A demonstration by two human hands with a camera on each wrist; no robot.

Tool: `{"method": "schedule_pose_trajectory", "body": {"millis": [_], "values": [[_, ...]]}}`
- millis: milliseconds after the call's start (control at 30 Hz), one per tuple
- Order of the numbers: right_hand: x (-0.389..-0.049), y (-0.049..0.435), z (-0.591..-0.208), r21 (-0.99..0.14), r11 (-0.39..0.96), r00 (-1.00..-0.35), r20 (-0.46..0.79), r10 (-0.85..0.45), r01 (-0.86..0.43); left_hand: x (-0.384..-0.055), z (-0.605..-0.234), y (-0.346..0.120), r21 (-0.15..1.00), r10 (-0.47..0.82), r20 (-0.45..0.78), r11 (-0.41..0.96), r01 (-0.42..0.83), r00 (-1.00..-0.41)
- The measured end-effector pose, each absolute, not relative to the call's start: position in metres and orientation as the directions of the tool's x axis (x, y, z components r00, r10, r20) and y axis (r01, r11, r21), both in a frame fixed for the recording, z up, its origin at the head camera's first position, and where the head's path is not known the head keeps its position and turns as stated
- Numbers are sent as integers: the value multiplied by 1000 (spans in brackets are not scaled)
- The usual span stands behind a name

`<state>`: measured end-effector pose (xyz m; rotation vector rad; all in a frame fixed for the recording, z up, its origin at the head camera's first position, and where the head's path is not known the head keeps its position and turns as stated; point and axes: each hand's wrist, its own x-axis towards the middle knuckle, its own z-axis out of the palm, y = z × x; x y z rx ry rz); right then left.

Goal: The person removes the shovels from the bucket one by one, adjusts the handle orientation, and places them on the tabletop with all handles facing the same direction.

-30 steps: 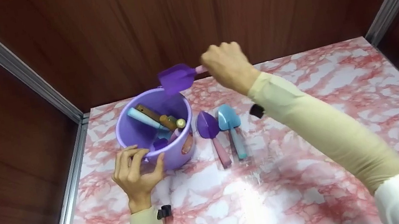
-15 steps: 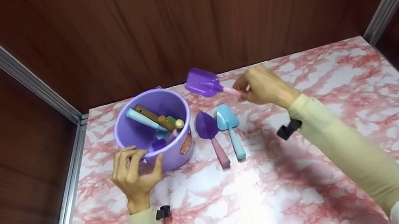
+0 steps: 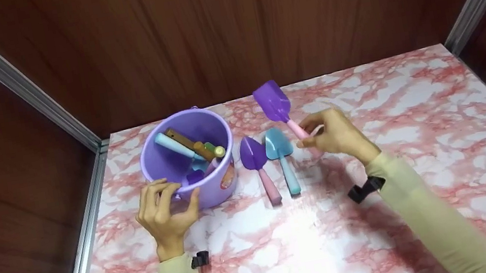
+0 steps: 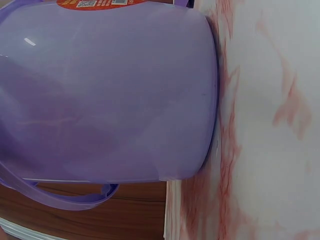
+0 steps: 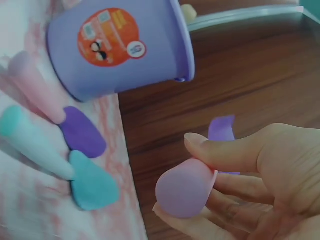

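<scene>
My right hand point(image 3: 335, 136) pinches the pink handle of a small purple shovel point(image 3: 273, 101), held above the table with its square blade pointing up and away. In the right wrist view the rounded handle end point(image 5: 184, 190) sits between thumb and fingers. My left hand point(image 3: 164, 216) grips the near rim of a purple bucket point(image 3: 214, 192), fingers over the rim and thumb outside. To the bucket's right lie a purple trowel point(image 3: 253, 153) with a pink handle and a light-blue trowel point(image 3: 278, 143), side by side.
Inside the bucket are a light-blue handle point(image 3: 174, 144), a brown wooden piece point(image 3: 179, 138) and other handles, partly hidden. Dark wood-look panels point(image 3: 225, 34) enclose the marbled table point(image 3: 265, 262) at the back and both sides.
My right hand has moved away from above the bucket, rightward and nearer, taking the purple shovel along. Its blade has swung to point up. My left hand and the bucket stay put.
</scene>
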<state>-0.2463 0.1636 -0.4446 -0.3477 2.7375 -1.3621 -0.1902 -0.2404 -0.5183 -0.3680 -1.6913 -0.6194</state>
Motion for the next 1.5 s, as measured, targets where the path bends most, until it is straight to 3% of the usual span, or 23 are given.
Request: {"method": "schedule_pose_trajectory", "body": {"millis": [300, 600, 1500], "values": [[-233, 172, -482, -877, 479, -995, -14, -103, -37, -194, -518, -236, 204, -101, 973, 801, 563, -209], [-219, 164, -514, -960, 266, -996, -89, 10, 89, -191, -517, -238, 209, -110, 972, 806, 553, -207], [-219, 169, -547, -937, 274, -976, -208, 65, 218, -190, -514, -238, 198, -101, 974, 807, 556, -201]]}}
